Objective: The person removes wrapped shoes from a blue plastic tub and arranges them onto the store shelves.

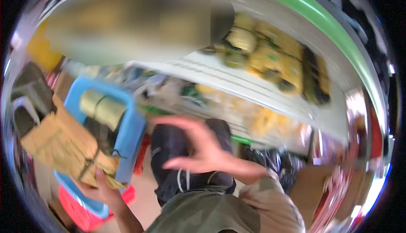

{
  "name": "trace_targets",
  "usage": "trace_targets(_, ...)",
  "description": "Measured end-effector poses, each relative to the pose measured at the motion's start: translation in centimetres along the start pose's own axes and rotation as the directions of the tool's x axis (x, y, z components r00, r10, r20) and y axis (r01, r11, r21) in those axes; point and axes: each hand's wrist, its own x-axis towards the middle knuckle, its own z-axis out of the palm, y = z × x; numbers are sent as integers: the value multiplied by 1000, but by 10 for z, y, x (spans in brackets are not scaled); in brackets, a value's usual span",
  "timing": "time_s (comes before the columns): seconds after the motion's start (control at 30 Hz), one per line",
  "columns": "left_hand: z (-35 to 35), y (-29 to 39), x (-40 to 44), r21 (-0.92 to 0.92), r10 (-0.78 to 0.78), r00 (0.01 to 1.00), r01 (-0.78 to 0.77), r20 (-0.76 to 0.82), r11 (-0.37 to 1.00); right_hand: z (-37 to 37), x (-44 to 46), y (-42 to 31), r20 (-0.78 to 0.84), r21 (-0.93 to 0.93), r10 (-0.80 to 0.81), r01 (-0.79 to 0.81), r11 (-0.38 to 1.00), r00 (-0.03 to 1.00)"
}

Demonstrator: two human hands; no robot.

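My left hand (101,188) grips the lower end of a brown paper bundle (63,142) tied with dark string. The bundle leans across the near side of a blue plastic basket (134,127). Inside the basket lie a pale green tied roll (101,106) and something dark beneath it. Over my knees, my right hand (207,146) is in the air with thumb and fingers spread, slightly blurred and holding nothing.
A white slatted shelf (237,93) with a green rim carries several yellow-brown tied bundles (275,61). Blurred plastic packs fill the level below. Black plastic bags (275,161) and an open cardboard box (308,186) stand at right. Red plastic (80,212) lies under the basket.
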Motion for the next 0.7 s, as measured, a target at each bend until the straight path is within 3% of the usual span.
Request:
trace_targets(0.1, 64, 9, -29, -22, 107, 965, -105, 237, 994, 29, -2, -4, -82, 174, -70, 83, 981, 994)
trace_targets(0.13, 89, 23, -45, -106, 147, 941, -120, 304, 987, 28, -7, -12, -92, 231, 3, 19, 973, 996)
trace_targets(0.17, 113, 35, -62, -178, 187, 917, -130, 352, 975, 20, -13, -12, -252, 200, 35, 17, 980, 967)
trace_targets(0.23, 133, 23, -90, -136, 302, 842, -270, 448, 953, 5, -26, -12, -524, 149, 69, 12, 989, 849)
trace_targets(0.27, 144, 32, -101, -312, 349, 753, -200, 558, 929, -10, -38, -13, -616, -18, 12, -30, 999, 788)
trace_targets(0.3, 144, 49, -106, -353, 403, 600, -207, 691, 912, -23, -52, -22, -679, 46, 51, -26, 999, 732)
trace_targets(0.33, 152, 47, -115, -410, 425, 530, -153, 734, 899, -37, -69, -27, -705, 186, 172, -55, 981, 688)
trace_targets(0.37, 158, 61, -119, -410, 461, 444, -211, 768, 887, -59, -87, -37, -741, 107, 162, -123, 987, 652)
trace_targets(0.4, 162, 68, -120, -444, 476, 329, -173, 816, 879, -74, -103, -49, -762, 140, 186, -122, 983, 621)
trace_targets(0.43, 166, 72, -122, -473, 490, 208, -132, 846, 871, -91, -122, -49, -796, -9, 78, -141, 990, 600)
trace_targets(0.47, 168, 70, -125, -490, 508, 185, -137, 841, 861, -108, -140, -57, -815, -108, 17, -181, 978, 579)
trace_targets(0.53, 168, 58, -127, -526, 544, 129, -151, 829, 837, -132, -173, -71, -874, -63, 50, -216, 974, 483)
trace_targets(0.57, 166, 54, -126, -495, 512, 140, -141, 847, 858, -146, -191, -84, -886, -69, 85, -312, 948, 456)
trace_targets(0.63, 158, 42, -122, -417, 432, 173, -120, 885, 901, -169, -220, -100, -962, 25, 131, -402, 916, 241)
trace_targets(0.67, 155, 34, -120, -391, 411, 214, -130, 886, 911, -187, -236, -101, -991, 21, 80, -466, 884, 107)
trace_targets(0.7, 153, 28, -115, -353, 383, 208, -169, 900, 920, -205, -241, -112, -996, 53, 85, -511, 858, 38)
